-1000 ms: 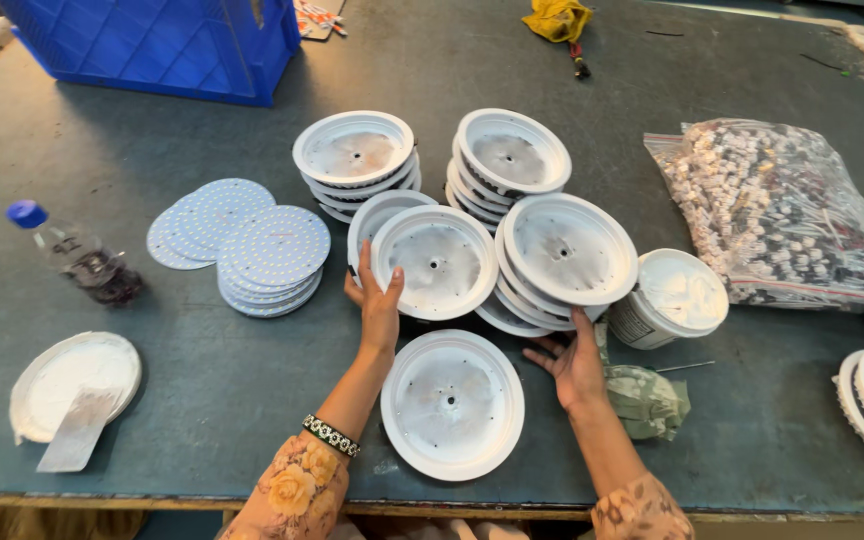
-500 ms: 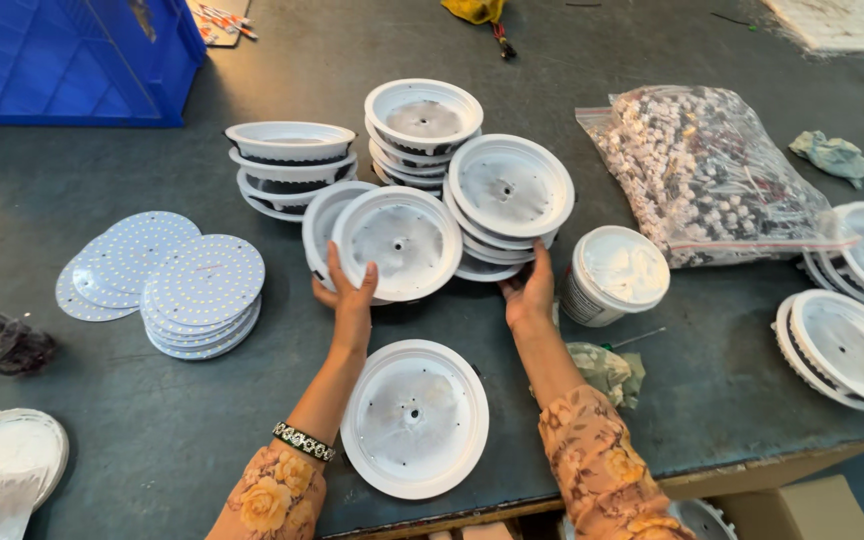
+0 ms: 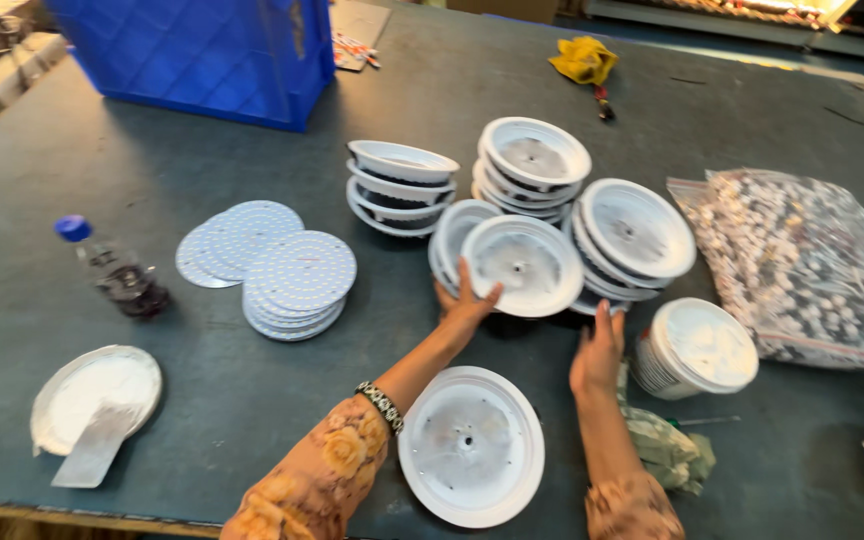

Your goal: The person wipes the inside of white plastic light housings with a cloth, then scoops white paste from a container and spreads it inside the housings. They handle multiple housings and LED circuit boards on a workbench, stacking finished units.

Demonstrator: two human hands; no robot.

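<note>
- Left hand [image 3: 464, 300]: fingers spread, palm against the near rim of a tilted white round housing [image 3: 524, 264] leaning on the stacked housings [image 3: 632, 235] behind it.
- Right hand [image 3: 597, 352]: fingers extended and close together, resting at the near foot of that same stack; it grips nothing.
- A single white housing [image 3: 471, 444] lies flat on the dark worktop [image 3: 202, 390], between both forearms.
- White lidded tub [image 3: 697, 347] stands just right of the right hand.
- Round white circuit discs [image 3: 292, 280] lie in piles left of the hands.
</note>
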